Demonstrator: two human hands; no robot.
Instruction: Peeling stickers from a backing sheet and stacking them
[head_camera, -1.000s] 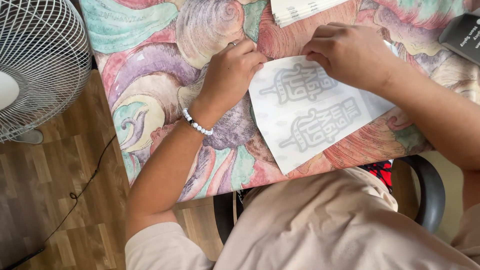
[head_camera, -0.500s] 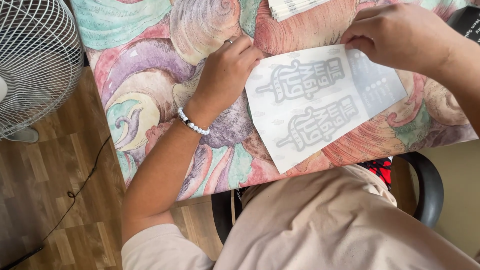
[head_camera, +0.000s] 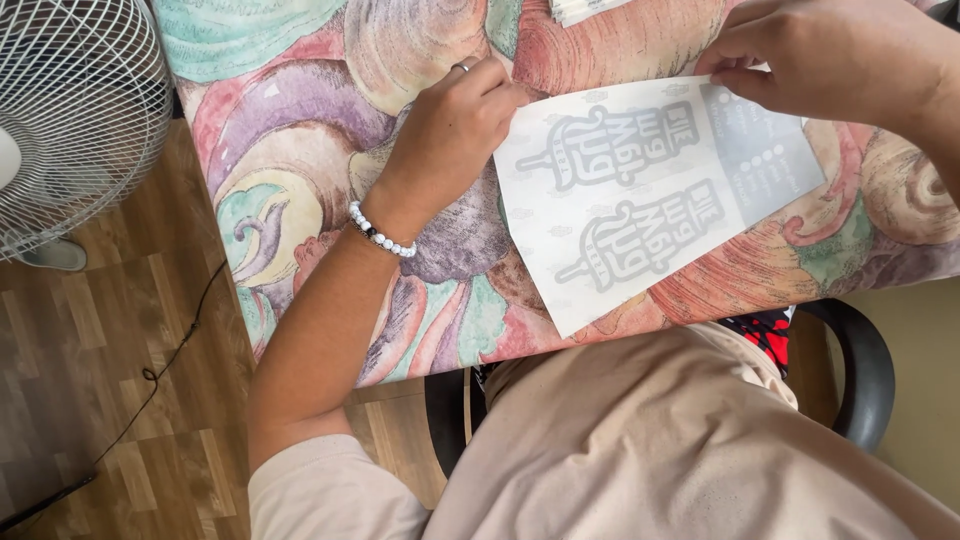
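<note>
A white sheet with two grey cut-out designs lies on a table covered by a colourful swirl-patterned cloth. My left hand, with a white bead bracelet on the wrist, presses down the sheet's left edge with its fingertips. My right hand pinches the sheet's far right corner, where a translucent grey layer lies over the right part of the sheet.
A white standing fan is at the left on the wooden floor, with a dark cable trailing across it. A black chair armrest curves at the lower right. A stack of paper shows at the top edge.
My right hand has moved from the middle of the sheet to its far right corner, uncovering the designs. The view has shifted slightly. My left hand stays on the left edge.
</note>
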